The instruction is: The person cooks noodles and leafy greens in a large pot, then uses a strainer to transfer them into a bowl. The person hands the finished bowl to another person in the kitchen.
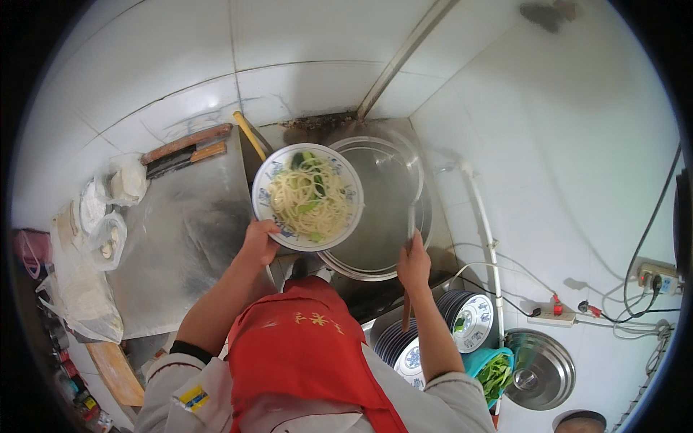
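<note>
My left hand [262, 242] grips the lower left rim of a white bowl with blue patterns [262, 184]. Pale noodles [311, 203] with green leafy vegetables [318, 178] fill the bowl, which overlaps the left side of a large round metal pot [368, 269]. Cloudy liquid [379, 216] stands in the pot. My right hand [414, 264] is closed around the long handle of a utensil [412, 216], at the pot's right edge; its wooden end points down below my hand. The utensil's far end is blurred by steam over the pot, so its shape is unclear.
Left is a metal worktop [162, 260] with a wooden rolling pin [187, 143], a wooden-handled knife [208, 151] and plastic bags [127, 181]. Lower right are stacked patterned dishes [471, 323], a turquoise basket [483, 358] of greens, a metal lid [536, 368] and a power strip [551, 318] with cables.
</note>
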### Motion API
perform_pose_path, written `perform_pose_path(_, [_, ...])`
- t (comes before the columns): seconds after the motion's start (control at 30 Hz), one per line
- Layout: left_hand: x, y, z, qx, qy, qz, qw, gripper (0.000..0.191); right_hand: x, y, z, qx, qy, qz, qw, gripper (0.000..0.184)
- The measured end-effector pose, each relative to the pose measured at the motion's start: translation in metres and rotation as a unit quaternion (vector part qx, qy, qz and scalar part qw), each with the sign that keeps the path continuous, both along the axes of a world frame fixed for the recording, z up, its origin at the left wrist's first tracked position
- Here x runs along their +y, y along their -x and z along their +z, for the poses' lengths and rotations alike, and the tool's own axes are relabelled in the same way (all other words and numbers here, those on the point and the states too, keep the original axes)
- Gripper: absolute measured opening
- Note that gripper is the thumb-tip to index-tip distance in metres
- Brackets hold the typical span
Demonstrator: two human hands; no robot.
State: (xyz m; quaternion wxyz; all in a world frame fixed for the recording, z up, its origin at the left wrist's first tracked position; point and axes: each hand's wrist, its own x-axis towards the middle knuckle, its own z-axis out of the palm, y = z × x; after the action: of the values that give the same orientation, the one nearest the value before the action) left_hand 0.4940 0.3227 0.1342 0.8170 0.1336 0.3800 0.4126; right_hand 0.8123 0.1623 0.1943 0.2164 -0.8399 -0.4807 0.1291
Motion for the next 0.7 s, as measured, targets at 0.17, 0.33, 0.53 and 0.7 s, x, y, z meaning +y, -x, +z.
perform_pose_path(0.17, [-0.005, 0.016, 0.011, 0.014, -0.016, 0.031, 0.999, 0.062, 0.027, -0.084, -0.115, -0.128, 0.284, 0.093, 0.946, 0.039])
perform_pose_path(0.33, [-0.005, 0.023, 0.017, 0.053, 0.016, 0.063, 0.996, 0.068, 0.014, -0.080, -0.164, -0.052, 0.369, 0.504, 0.779, 0.019])
perform_pose_path(0.53, [-0.012, 0.021, 0.038, 0.049, -0.007, 0.069, 0.996, 0.072, 0.033, -0.049, -0.197, 0.111, 0.172, 0.315, 0.927, 0.023])
perform_pose_path(0.7, [-0.023, 0.017, 0.070, 0.057, -0.023, 0.093, 0.994, 0.077, 0.071, -0.072, -0.215, 0.239, 0.222, 0.203, 0.923, 0.024])
